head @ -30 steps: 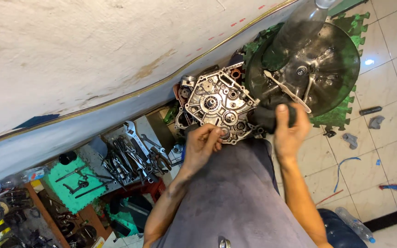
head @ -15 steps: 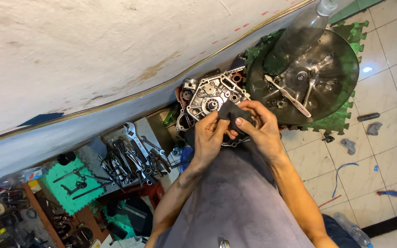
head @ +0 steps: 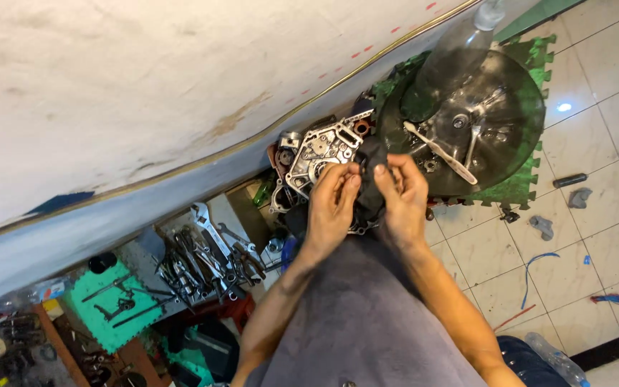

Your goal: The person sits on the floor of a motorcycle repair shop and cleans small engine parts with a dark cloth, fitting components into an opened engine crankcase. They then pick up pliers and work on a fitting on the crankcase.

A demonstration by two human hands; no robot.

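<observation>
I hold a dark rag (head: 369,188) between both hands, right in front of my chest and just over the near edge of the silver engine casing (head: 317,159). My left hand (head: 331,204) pinches the rag's left side with fingertips closed on it; my right hand (head: 401,197) grips its right side, thumb and fingers curled around the cloth. The casing lies on the floor beyond my hands, against the base of the pale wall (head: 145,86). To its right sits a round dark pan (head: 510,136) on a green foam mat (head: 531,54), with metal parts inside. To the left, near my left elbow, a heap of wrenches (head: 205,258) lies spread out.
</observation>
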